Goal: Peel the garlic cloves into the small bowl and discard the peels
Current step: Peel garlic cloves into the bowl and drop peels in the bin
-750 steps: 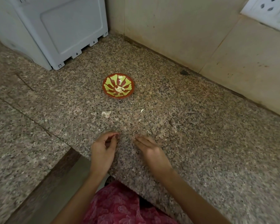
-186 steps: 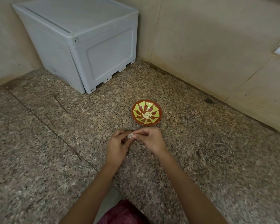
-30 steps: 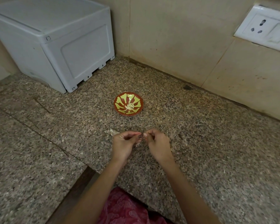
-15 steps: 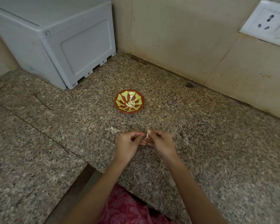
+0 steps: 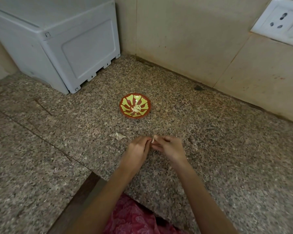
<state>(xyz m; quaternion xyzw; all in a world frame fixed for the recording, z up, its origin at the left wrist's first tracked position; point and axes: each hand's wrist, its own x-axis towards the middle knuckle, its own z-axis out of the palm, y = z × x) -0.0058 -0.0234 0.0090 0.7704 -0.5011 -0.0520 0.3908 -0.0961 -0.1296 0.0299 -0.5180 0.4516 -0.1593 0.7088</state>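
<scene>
A small red bowl (image 5: 135,105) with a yellow-green leaf pattern stands on the granite counter (image 5: 227,157), with several pale garlic pieces (image 5: 137,108) at its centre. Nearer me, my left hand (image 5: 137,148) and my right hand (image 5: 170,146) meet fingertip to fingertip. Between them they pinch a small pale garlic clove (image 5: 153,140); only a sliver of it shows above the fingers. A loose garlic piece (image 5: 119,136) lies on the counter just left of my left hand.
A grey-white plastic box (image 5: 57,43) stands in the back left corner. Tiled walls close the back and right, with a white wall socket (image 5: 281,22) at the upper right. The counter's front edge steps down near my body.
Over the last second my hands stay together on the clove, with the fingers shifting slightly. The view has moved a little; the bowl and the loose piece have not moved.
</scene>
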